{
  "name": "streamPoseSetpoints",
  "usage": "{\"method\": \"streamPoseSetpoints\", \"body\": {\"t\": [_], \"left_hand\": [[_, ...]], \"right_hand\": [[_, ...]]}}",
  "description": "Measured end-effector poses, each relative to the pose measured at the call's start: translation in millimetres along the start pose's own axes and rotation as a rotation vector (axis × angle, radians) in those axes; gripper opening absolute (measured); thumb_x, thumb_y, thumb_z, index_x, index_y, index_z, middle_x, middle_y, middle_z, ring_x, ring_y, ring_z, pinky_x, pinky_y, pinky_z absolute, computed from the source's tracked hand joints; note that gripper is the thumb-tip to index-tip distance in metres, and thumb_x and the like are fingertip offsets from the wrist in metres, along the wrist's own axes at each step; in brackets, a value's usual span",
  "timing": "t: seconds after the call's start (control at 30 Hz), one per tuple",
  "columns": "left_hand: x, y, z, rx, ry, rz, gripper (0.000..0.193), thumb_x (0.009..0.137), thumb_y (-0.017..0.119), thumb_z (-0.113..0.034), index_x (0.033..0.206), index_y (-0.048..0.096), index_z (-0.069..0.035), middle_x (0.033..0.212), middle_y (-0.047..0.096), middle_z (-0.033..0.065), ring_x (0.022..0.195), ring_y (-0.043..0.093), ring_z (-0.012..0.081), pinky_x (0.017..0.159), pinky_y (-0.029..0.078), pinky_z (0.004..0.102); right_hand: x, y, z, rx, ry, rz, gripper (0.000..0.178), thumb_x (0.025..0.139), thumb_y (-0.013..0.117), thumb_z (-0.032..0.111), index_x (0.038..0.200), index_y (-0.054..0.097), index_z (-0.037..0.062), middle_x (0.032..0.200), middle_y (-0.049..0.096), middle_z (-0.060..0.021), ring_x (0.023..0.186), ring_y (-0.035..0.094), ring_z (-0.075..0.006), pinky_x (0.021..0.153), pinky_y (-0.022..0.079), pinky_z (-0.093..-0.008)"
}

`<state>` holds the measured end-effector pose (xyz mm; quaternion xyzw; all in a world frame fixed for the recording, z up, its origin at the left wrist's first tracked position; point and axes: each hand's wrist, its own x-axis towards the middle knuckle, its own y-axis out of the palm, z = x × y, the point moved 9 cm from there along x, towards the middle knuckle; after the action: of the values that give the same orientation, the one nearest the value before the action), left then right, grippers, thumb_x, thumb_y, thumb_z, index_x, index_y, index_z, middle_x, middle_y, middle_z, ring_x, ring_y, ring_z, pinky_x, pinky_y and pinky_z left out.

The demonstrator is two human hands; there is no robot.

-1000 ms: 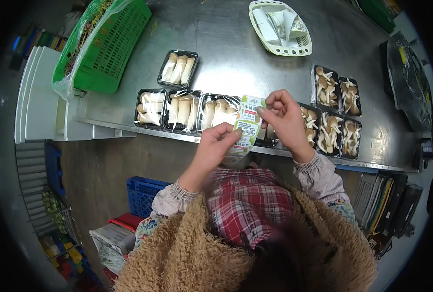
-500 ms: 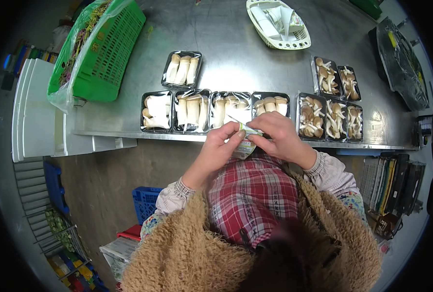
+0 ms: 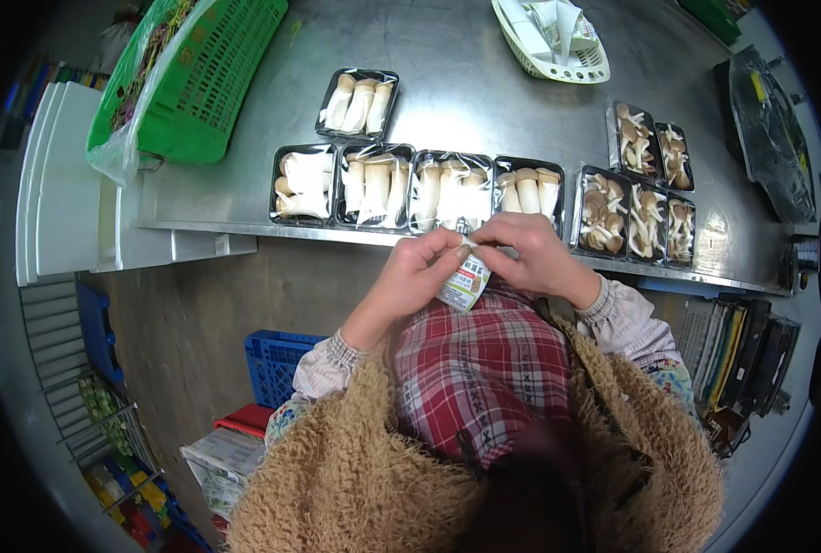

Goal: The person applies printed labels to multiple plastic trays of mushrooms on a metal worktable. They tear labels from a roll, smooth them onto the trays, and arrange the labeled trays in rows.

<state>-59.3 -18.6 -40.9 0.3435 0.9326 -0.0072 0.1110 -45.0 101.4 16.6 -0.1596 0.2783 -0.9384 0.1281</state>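
Both hands meet in front of my chest at the table's near edge. Thumb and fingers of my left hand pinch a small white and green printed label at its upper edge. My right hand pinches the same edge from the other side, fingertips almost touching the left ones. The label hangs below, its printed face showing. Just beyond the hands lies a row of film-wrapped black trays of thick king oyster mushrooms, with one more such tray behind it. Smaller brown-capped mushrooms in wrapped trays are grouped to the right.
A cream plastic basket with folded label sheets stands far back on the steel table. At the left is a green crate lined with clear plastic. A black plastic-covered item lies far right. A blue crate stands on the floor.
The label has turned so more of its printed face shows, and my fingertips have come closer together at its top edge. The whole view has shifted slightly; the trays stay put.
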Motion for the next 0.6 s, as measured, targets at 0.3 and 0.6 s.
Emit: {"method": "streamPoseSetpoints", "body": {"t": [0.3,0.6], "left_hand": [[-28.0,-23.0,23.8,-0.014,-0.111,-0.181,0.014,0.093,0.058,-0.010,0.097,0.064,0.001,0.077,0.064,0.0005,0.066,0.053,0.0044,0.058,0.043,0.0212],[-8.0,-51.8,55.8,-0.576,0.028,-0.502,0.011,0.088,0.061,-0.011,0.094,0.063,-0.002,0.083,0.064,0.0012,0.073,0.057,0.0067,0.063,0.047,0.0235]], "right_hand": [[-12.8,-72.5,-104.6,0.379,0.564,-0.470,0.015,0.087,0.060,0.010,0.092,0.067,-0.0032,0.075,0.065,-0.0035,0.060,0.057,-0.0096,0.056,0.048,-0.0250],[25.6,40.8,78.4,-0.116,-0.400,-0.036,0.020,0.070,0.074,0.016,0.082,0.066,0.0031,0.075,0.063,-0.0123,0.067,0.064,-0.0256,0.058,0.052,-0.0337]]}}
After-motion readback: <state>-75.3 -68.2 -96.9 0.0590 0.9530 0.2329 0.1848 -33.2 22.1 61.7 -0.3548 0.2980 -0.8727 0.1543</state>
